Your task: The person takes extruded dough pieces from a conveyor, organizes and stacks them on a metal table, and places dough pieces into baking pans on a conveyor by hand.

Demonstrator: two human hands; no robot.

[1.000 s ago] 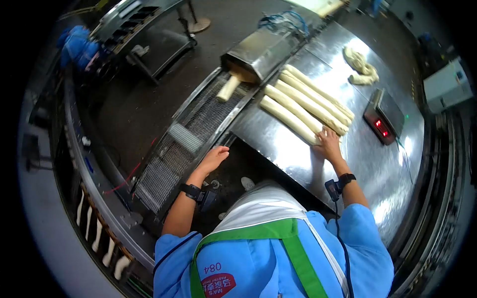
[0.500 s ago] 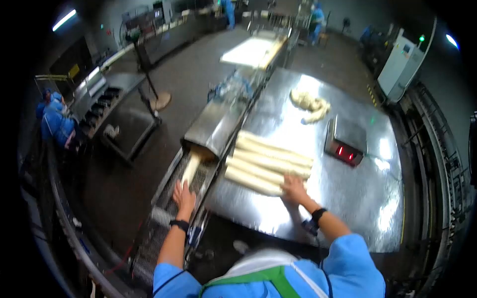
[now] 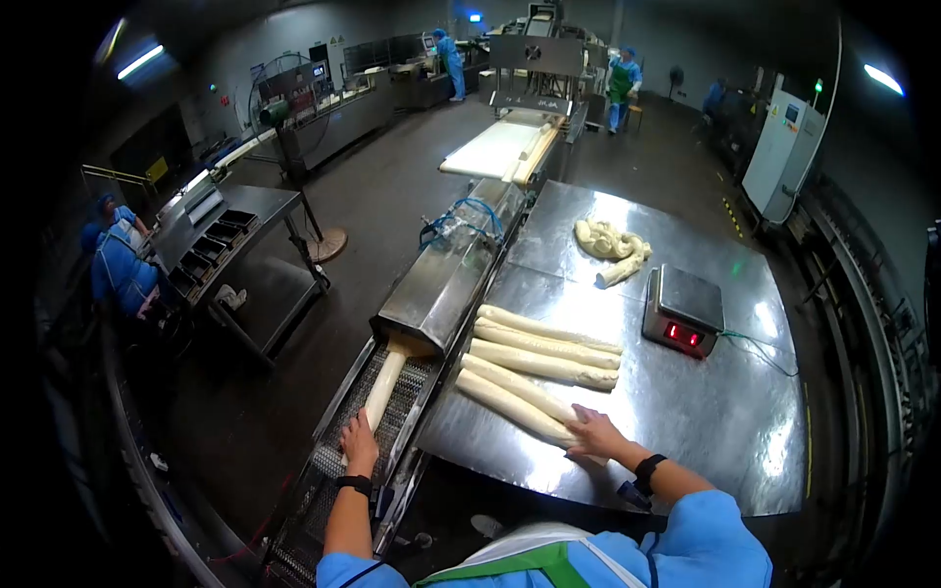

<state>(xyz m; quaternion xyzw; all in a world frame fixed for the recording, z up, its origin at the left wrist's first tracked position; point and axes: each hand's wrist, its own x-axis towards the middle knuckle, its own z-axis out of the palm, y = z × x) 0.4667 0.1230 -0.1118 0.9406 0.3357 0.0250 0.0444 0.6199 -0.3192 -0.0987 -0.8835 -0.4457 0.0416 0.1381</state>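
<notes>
On the mesh conveyor (image 3: 323, 490), a pale dough roll (image 3: 385, 382) comes out from under a metal cover. My left hand (image 3: 360, 446) lies over that roll's near end, fingers stretched along it. Several more long dough rolls (image 3: 549, 361) lie side by side on the steel table (image 3: 686, 431). Around the right end of the closest roll (image 3: 510, 404) my right hand (image 3: 596, 434) is curled, its fingertips partly hidden. A gap separates the two closest rolls from those behind.
A digital scale (image 3: 686, 309) with a red display stands on the table, its cable trailing right. A twisted dough heap (image 3: 613, 245) lies farther back. The metal cover (image 3: 441, 284) spans the conveyor. Co-workers in blue (image 3: 127, 260) are at the left and far back.
The two closest rolls have come toward me, apart from the others, with my right hand at their end. My left hand stays on the conveyor roll. The camera view has tilted up.
</notes>
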